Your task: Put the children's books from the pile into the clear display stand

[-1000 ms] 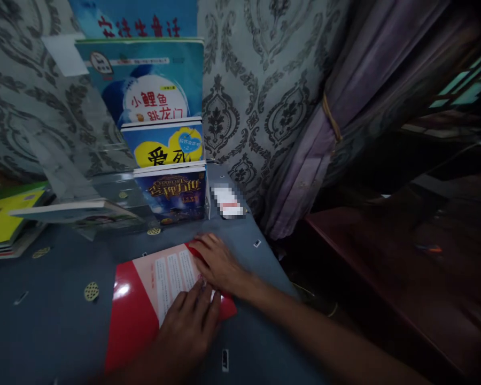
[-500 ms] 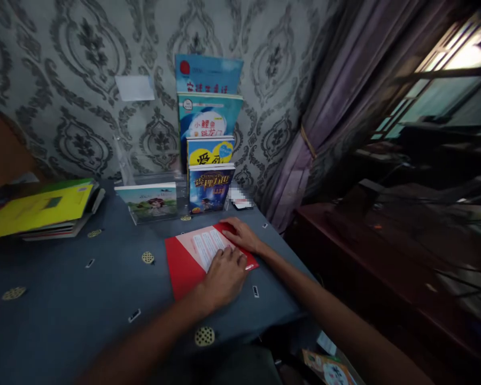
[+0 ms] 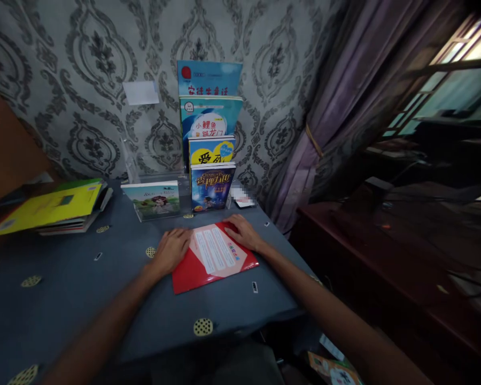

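Note:
A thin red book [image 3: 222,258] with a pink panel and white text boxes lies flat on the cloth-covered table. My left hand [image 3: 173,247] rests at its left edge near the far corner, fingers laid forward and touching it. At the far right corner, my right hand [image 3: 241,233] lies over the edge, its thumb apart from the stretched fingers. Both hands look open. Just beyond stands a dark blue book [image 3: 210,187], in front of a yellow-and-blue book [image 3: 198,151] and taller blue books [image 3: 208,75].
A landscape picture book [image 3: 156,202] leans on a clear stand to the left. A pile of books and folders [image 3: 60,208] lies farther left. Near the right edge is a white card or phone-like item [image 3: 242,197], partly blurred. Right of the table is dark red furniture [image 3: 344,230].
My left hand has moved off the middle of the red book to its left edge, uncovering the text panel. My right hand stays at the far right corner.

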The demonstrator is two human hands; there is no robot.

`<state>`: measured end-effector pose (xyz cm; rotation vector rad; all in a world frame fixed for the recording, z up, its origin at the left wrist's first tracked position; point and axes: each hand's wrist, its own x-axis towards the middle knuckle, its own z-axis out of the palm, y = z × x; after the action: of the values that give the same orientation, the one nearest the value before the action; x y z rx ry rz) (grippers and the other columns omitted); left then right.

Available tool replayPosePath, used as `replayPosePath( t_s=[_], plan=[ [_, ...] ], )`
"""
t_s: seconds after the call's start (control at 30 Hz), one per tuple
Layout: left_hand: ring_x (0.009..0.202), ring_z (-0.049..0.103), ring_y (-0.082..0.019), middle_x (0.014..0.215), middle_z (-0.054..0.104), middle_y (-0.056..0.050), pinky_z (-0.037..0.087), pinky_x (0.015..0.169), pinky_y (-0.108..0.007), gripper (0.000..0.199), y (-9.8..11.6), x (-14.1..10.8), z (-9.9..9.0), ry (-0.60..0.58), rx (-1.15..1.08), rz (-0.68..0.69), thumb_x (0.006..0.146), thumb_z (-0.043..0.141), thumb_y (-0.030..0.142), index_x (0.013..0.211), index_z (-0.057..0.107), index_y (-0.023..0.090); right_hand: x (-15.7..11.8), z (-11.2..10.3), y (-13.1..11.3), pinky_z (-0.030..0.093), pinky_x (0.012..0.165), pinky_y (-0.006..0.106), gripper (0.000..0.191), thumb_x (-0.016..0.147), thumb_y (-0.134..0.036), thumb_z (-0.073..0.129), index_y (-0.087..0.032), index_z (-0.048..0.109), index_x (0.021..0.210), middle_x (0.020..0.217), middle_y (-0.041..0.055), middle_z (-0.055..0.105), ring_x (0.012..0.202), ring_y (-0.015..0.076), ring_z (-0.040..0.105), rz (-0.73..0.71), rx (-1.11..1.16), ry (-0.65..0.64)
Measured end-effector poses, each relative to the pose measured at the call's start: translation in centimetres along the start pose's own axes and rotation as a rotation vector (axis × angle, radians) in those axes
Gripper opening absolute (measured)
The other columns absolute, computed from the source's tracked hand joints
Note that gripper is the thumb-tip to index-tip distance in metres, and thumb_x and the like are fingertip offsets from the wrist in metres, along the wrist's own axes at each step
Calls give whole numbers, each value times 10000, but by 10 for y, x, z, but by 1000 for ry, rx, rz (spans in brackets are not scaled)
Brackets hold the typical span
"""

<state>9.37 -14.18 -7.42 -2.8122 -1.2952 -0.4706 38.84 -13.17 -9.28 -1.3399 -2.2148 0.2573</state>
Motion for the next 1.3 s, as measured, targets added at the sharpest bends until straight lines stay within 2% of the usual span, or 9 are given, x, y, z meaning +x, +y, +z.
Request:
replayPosePath(
  t_s=[0.2,0.37,0.57,0.67,0.73,0.87,0.97,1.1,1.3],
  plan=[
    [1208,601,-276,1326,670,-153,489,1002,-475,410,1,-1,6,-7,26,-81,1043,359,257,1336,626,154,-6,-2,0,462,986,426,323,1004,-292,503,-105,643,1227,1095,140,682,1044,252,592,-1,-84,-29],
    [1164,607,-262,1294,674,-143,494,959,-437,381,9,11,11,-8,76,-44,1036,376,238,1303,636,157,-15,-10,8,486,953,440,356,1010,-333,503,-130,631,1273,1099,139,676,1034,270,592,-1,-115,-21],
    [1149,603,-257,1270,673,-132,471,945,-419,344,22,27,15,-53,109,6,1025,389,191,1267,628,147,-21,-21,19,500,913,477,348,1019,-336,463,-131,679,1199,1077,159,701,1014,300,619,24,-182,-45],
    [1152,597,-263,1292,665,-139,465,947,-422,343,22,29,18,-45,115,21,1016,395,172,1269,623,142,-19,-18,8,480,974,527,333,1011,-275,459,-138,686,1212,1198,180,700,1115,320,619,13,-215,-47],
    [1150,600,-264,1283,672,-140,468,943,-426,350,19,28,22,-19,104,32,1019,388,176,1281,618,140,-16,-10,-7,439,1065,556,339,1005,-237,469,-144,670,1261,1311,184,671,1250,316,584,-51,-177,-66],
    [1128,615,-260,1230,698,-133,480,934,-427,362,15,26,27,47,76,56,1039,360,210,1274,628,142,-10,9,-39,332,1208,552,440,1032,-309,481,-122,559,1422,1490,179,559,1442,290,453,-182,-100,-216],
    [1138,619,-257,1241,701,-134,483,959,-423,358,13,25,28,83,41,88,1042,372,219,1267,635,127,-8,15,-48,294,1238,561,506,1042,-349,471,-99,491,1482,1554,203,481,1504,288,372,-198,-61,-266],
    [1176,622,-257,1285,692,-136,494,978,-430,370,12,25,26,72,0,86,1048,369,230,1294,626,128,-14,11,-40,283,1246,580,544,1043,-390,472,-94,463,1500,1576,210,446,1524,292,336,-175,-54,-269],
    [1219,620,-263,1325,681,-131,504,1000,-449,378,9,22,26,49,-7,79,1054,370,247,1323,620,156,-34,-6,-12,315,1224,613,556,1043,-387,461,-113,440,1526,1567,202,461,1504,313,373,-86,-95,-161]
  ],
)
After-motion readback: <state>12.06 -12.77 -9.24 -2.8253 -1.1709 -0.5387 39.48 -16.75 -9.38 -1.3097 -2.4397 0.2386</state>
